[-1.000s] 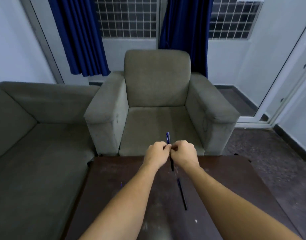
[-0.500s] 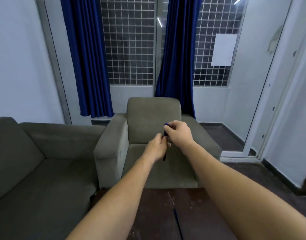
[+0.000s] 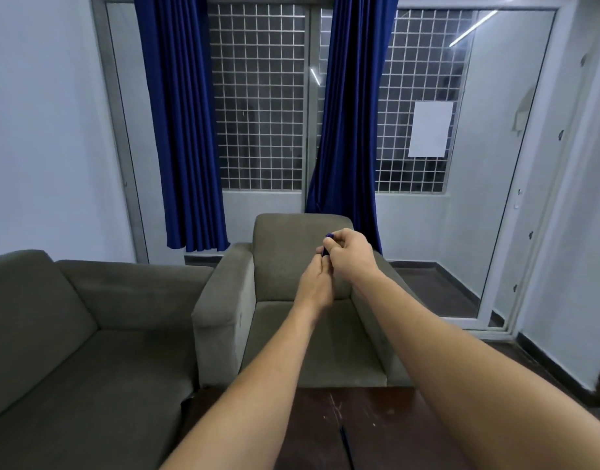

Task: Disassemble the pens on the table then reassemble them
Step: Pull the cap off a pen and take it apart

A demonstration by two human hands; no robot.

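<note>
Pen point(image 3: 328, 236) is up in the air before the armchair point(image 3: 291, 266), well above the table point(image 3: 386, 432). Right hand point(image 3: 352, 254) is curled round its upper end, blue tip showing past the thumb. Left hand point(image 3: 316, 283) meets it from below; pinch or mere touch, cannot tell. 1 thin dark rod point(image 3: 346, 449) lies on the table.

Judgement: pen is light, stiff, smooth plastic, likely slippery, with small parts easily dropped. Best gripped on the barrel either side of the joint.

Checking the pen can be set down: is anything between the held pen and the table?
Nothing visible. The right hand and left hand hold the pen raised; the table below shows only a second pen near the picture's bottom edge.
</note>
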